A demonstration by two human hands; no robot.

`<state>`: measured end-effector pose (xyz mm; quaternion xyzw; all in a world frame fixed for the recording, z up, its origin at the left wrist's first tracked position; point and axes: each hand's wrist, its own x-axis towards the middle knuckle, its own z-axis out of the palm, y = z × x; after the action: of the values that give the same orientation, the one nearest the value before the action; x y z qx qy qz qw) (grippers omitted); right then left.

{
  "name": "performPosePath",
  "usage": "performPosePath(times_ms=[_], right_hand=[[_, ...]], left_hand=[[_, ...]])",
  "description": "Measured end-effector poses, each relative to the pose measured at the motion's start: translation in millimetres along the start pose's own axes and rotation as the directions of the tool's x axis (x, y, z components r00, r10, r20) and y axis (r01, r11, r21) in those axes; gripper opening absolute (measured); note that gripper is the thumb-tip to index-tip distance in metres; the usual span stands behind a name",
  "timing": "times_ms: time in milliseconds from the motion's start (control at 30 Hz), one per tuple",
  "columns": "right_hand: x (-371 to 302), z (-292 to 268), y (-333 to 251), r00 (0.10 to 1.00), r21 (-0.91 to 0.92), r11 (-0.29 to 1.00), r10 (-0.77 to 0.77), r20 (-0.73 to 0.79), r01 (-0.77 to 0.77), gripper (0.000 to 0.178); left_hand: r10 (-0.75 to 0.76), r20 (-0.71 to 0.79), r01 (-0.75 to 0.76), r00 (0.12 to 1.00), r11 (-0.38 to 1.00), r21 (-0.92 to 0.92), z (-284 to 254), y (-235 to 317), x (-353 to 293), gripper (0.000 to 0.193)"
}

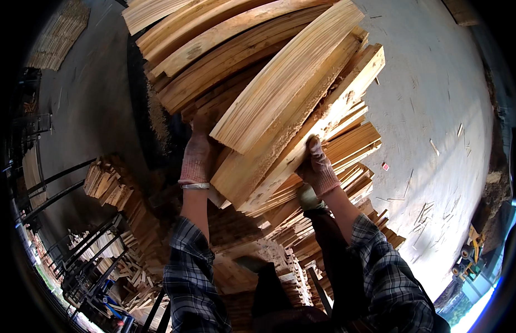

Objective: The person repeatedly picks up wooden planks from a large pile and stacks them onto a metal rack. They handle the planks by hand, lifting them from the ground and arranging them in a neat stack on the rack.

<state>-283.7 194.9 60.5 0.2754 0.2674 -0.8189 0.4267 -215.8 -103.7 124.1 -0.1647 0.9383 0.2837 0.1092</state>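
Note:
Both of my hands, in pale reddish knit gloves, hold a bundle of rough wooden boards between them, tilted up toward the far right. My left hand is at the bundle's near left side, its fingers partly hidden in shadow beside the wood. On the right, my right hand grips the edge of a board with a ragged side, thumb on top and the other fingers out of sight underneath. Just beyond lie more long boards, stacked side by side.
Stacked thin boards rise beneath and right of the bundle, near my legs. Another wood pile stands at left, beside dark metal rails. Wood slivers litter the grey floor at right. A further stack is at far left.

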Motion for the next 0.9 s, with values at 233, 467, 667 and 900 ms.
performPosePath(times_ms=[233, 467, 667, 900], right_hand=[[-38.0, -18.1, -24.2, 0.999, -0.224, 0.974, -0.045, -0.003, 0.043, 0.084], [-26.4, -77.5, -35.2, 0.993, -0.149, 0.983, -0.111, -0.032, 0.105, 0.080], [-25.9, -34.5, -25.1, 0.962, -0.192, 0.953, -0.257, -0.094, 0.236, 0.083], [-93.0, -21.0, -37.0, 0.985, -0.366, 0.915, -0.147, 0.090, 0.170, 0.098]], left_hand=[[-0.001, 0.127, 0.106, 0.992, 0.555, -0.825, 80.7, -8.5, -62.8, 0.046], [0.120, 0.272, 0.076, 0.955, 0.786, -0.614, -23.6, 113.3, 36.5, 0.052], [0.065, 0.531, 0.349, 0.845, 0.685, -0.640, 8.2, 105.7, 33.6, 0.047], [0.166, 0.145, -0.019, 0.976, 0.720, -0.694, 31.9, 93.4, -44.5, 0.052]])
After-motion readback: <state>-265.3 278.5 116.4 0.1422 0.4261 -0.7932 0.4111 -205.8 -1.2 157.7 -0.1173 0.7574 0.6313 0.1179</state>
